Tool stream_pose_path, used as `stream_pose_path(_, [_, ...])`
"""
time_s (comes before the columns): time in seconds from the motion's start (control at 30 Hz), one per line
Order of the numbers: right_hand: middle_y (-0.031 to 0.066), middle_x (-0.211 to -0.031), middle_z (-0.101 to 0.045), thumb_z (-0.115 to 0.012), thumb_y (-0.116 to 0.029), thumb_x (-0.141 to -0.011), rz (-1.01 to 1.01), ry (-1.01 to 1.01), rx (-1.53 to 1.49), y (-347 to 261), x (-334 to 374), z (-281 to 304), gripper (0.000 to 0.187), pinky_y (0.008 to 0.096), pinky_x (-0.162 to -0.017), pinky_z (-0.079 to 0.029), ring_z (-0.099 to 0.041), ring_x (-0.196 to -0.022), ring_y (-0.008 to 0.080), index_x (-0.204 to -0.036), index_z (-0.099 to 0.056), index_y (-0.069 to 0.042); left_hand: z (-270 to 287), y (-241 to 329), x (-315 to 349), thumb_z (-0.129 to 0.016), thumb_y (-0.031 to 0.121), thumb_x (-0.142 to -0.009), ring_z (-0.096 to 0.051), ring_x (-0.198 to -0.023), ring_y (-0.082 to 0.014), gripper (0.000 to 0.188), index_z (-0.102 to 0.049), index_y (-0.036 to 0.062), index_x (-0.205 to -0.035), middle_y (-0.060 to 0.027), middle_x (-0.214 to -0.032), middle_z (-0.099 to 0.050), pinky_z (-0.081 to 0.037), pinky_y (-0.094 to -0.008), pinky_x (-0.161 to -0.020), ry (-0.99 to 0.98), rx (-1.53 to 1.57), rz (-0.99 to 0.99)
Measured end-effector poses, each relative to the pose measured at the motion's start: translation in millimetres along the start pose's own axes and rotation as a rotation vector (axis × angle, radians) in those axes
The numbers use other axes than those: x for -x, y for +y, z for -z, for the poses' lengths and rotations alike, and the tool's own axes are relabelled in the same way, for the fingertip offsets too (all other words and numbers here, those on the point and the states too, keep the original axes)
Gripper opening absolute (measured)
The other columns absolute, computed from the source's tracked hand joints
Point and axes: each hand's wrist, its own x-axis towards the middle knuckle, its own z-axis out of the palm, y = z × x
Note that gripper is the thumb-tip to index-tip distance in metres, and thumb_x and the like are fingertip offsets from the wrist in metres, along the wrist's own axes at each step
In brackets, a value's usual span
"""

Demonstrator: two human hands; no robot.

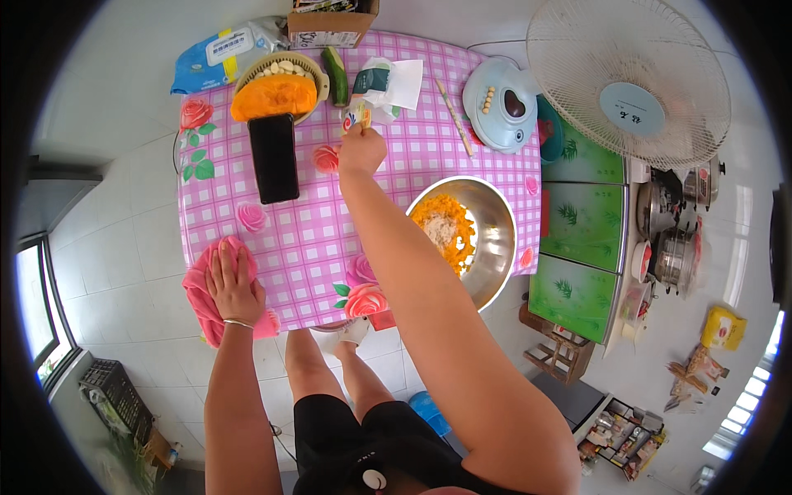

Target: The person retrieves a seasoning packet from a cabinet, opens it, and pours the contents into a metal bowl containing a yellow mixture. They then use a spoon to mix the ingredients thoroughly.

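Observation:
My left hand [233, 285] lies flat, fingers outstretched, on a crumpled pink cloth [198, 287] at the table's near left corner. Across the table, my right hand [363, 150] is closed on a small yellowish packet [356, 115] with a coloured print; the fingers hide part of it. Just beyond it is a white and green plastic bag [375, 81]. To the right of my right forearm stands a steel mixing bowl [501, 239], holding mashed orange food [441, 210] with a pale powdery heap on top. The forearm covers the bowl's left edge.
A black phone [273, 158] leans against a basket [324, 87] with a pumpkin piece [276, 96] and garlic cloves. Behind are a wipes pack [216, 59], a cardboard box [330, 29] and a green cucumber [335, 76]. At right are a stick [454, 117], a pale-blue appliance [505, 124] and a fan [569, 74].

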Motion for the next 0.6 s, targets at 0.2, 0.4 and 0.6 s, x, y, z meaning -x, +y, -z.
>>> stream_pose_path(0.2, [0.0193,-0.058,-0.06,-0.054,-0.02,-0.082,0.061,-0.036,-0.031,16,3,-20,0.031,0.0364,-0.049,-0.049,-0.061,-0.046,0.0267,-0.073,-0.063,0.009,6,-8,0,-0.056,0.018,-0.068,-0.028,-0.132,-0.0355,0.065,-0.045,0.0125,-0.132,-0.012,-0.146,-0.028,-0.023,-0.0517,-0.105,0.004,-0.042,0.026])
stream_pose_path(0.4, [0.0171,-0.054,-0.059,-0.053,-0.016,-0.084,0.132,-0.114,-0.059,8,13,-12,0.028,0.0352,-0.045,-0.047,-0.061,-0.046,0.0246,-0.072,-0.062,0.008,0,-6,0,-0.056,0.017,-0.069,-0.027,-0.132,-0.0356,0.068,-0.042,0.0114,-0.134,-0.0134,-0.146,-0.027,-0.023,-0.0519,-0.105,-0.029,-0.031,0.025])
stream_pose_path(0.6, [0.0127,-0.054,-0.055,-0.054,-0.016,-0.088,0.092,-0.18,-0.148,-7,8,-18,0.024,0.0341,-0.039,-0.041,-0.054,-0.042,0.0199,-0.077,-0.059,0.005,-1,-11,2,-0.057,0.02,-0.071,-0.028,-0.132,-0.0359,0.065,-0.043,0.0148,-0.134,-0.0137,-0.146,-0.027,-0.026,-0.0547,-0.102,-0.013,-0.059,0.019])
